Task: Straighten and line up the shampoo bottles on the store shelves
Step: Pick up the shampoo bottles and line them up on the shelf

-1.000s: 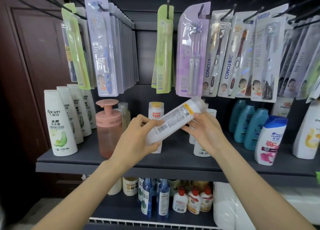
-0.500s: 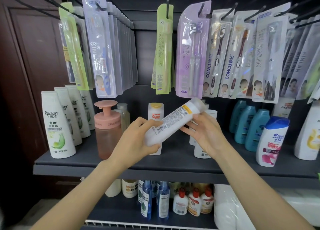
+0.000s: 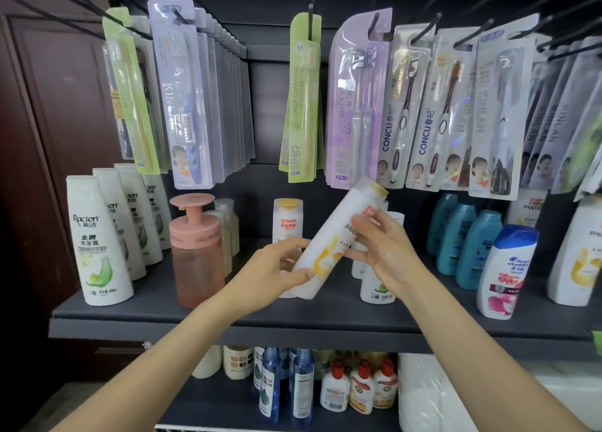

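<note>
A white Pantene bottle [image 3: 338, 236] with a yellow swirl and yellow cap is tilted in the air above the dark shelf [image 3: 293, 327], cap up to the right. My left hand [image 3: 277, 272] grips its lower end. My right hand [image 3: 381, 246] pinches its upper half with thumb and fingers. Behind it stands a matching small white bottle [image 3: 288, 220] with a yellow cap. White bottles [image 3: 374, 288] stand partly hidden behind my right hand.
White Racien bottles [image 3: 97, 246] stand in a row at the left, beside a pink pump bottle [image 3: 195, 252]. Teal bottles [image 3: 465, 242] and a Head & Shoulders bottle [image 3: 505, 272] stand at the right. Toothbrush packs [image 3: 358, 106] hang above. Small bottles [image 3: 358, 386] fill the lower shelf.
The bottle has been turned in my hands: its barcode side faced me before, now the front label with the yellow swirl shows. It also stands steeper.
</note>
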The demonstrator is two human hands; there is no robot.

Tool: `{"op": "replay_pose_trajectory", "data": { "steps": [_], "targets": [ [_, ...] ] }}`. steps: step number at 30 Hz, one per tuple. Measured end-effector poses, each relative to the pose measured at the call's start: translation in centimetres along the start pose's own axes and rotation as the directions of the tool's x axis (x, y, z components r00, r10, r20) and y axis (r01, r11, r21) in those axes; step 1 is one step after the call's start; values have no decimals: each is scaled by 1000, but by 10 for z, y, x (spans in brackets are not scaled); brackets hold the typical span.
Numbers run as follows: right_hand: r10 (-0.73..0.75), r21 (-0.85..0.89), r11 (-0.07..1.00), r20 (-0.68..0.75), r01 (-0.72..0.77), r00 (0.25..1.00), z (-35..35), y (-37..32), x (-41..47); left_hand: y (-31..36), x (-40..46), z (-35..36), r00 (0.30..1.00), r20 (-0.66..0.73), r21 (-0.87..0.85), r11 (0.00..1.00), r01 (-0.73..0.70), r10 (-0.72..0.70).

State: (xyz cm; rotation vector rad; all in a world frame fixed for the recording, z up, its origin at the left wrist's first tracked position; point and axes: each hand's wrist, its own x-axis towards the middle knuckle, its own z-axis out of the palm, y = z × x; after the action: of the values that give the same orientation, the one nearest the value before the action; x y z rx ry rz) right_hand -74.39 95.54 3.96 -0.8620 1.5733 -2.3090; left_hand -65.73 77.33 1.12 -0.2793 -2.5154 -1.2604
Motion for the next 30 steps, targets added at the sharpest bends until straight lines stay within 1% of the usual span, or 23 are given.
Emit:
{"op": "replay_pose_trajectory", "data": {
  "steps": [1, 3, 5, 6, 7, 9, 12, 16, 19, 24, 30],
  "targets": [
    [-13, -73, 997, -42, 10, 999, 1, -2, 1, 2, 2, 0, 999, -29, 52, 998, -25, 27],
    [-27, -192, 981, -112, 5, 993, 3, -5, 2, 7, 6, -3, 979, -173, 150, 985, -81, 106],
    [-26, -283, 959, -152, -19, 988, 3, -4, 4, 10, 11, -10, 920, -351, 232, 968, -95, 175],
    [-22, -316, 948, -169, -33, 985, 2, -2, 5, 11, 14, -14, 891, -408, 264, 960, -92, 197],
    [-18, -341, 939, -184, -47, 983, 2, 0, 6, 10, 17, -18, 874, -437, 296, 951, -84, 213],
    [-16, -374, 925, -213, -66, 977, 1, 7, 12, 6, 24, -25, 874, -429, 380, 924, -52, 226],
    [-38, -435, 897, -244, -75, 969, 4, 16, 22, -2, 36, -30, 910, -370, 443, 897, -5, 188],
    [-27, -487, 869, -226, -89, 974, 7, 29, 40, -6, 48, -33, 909, -388, 413, 910, 24, 152],
    [-18, -496, 861, -242, -108, 970, 4, 39, 55, -8, 52, -34, 902, -392, 416, 910, 1, 179],
    [-69, -533, 841, -274, -92, 959, 7, 57, 87, -16, 53, -34, 894, -412, 336, 942, -30, 175],
    [-62, -529, 843, -278, -99, 959, 16, 69, 117, -23, 54, -33, 880, -431, 340, 939, -46, 199]
  ]
}}
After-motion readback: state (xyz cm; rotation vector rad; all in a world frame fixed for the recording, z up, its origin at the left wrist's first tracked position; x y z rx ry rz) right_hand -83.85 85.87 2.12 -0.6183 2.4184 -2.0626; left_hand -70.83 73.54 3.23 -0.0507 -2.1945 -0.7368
